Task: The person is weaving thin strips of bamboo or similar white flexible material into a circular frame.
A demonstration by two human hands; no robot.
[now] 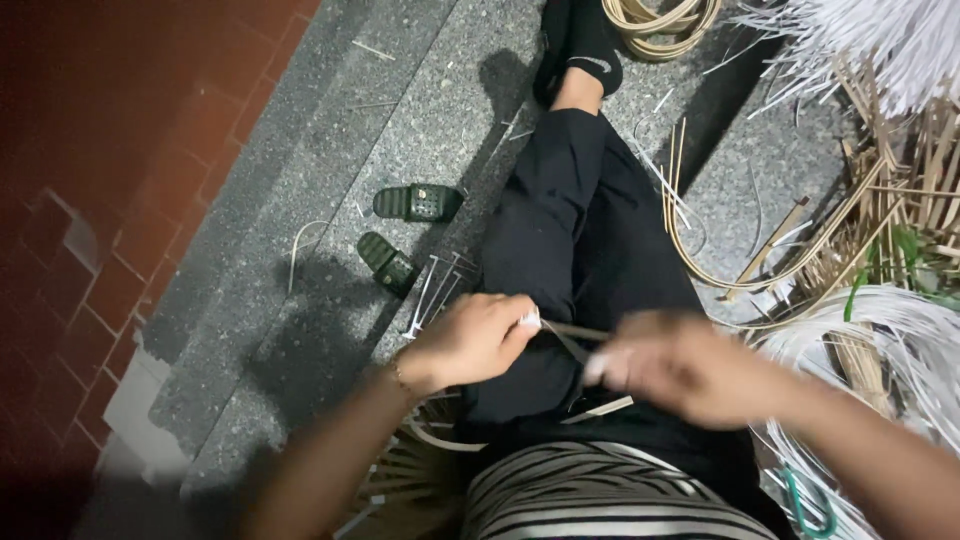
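Note:
My left hand (pixel 468 340) pinches one end of a thin cane strip (pixel 572 333) over my lap. My right hand (pixel 675 365), blurred by motion, grips the same strip a little to the right. The strip runs between the two hands across my black trousers (pixel 570 230). Another short pale strip (pixel 598 409) lies on my lap just below the hands. A partly woven cane piece (pixel 420 455) sits under my left wrist by my hip.
Two dark green slippers (pixel 405 228) lie on the grey stone step to the left. Coils and bundles of cane (pixel 880 190) and white strips (pixel 880 330) pile up on the right. A green hook (pixel 812 505) lies near my right forearm. Red brick floor (pixel 90 200) lies far left.

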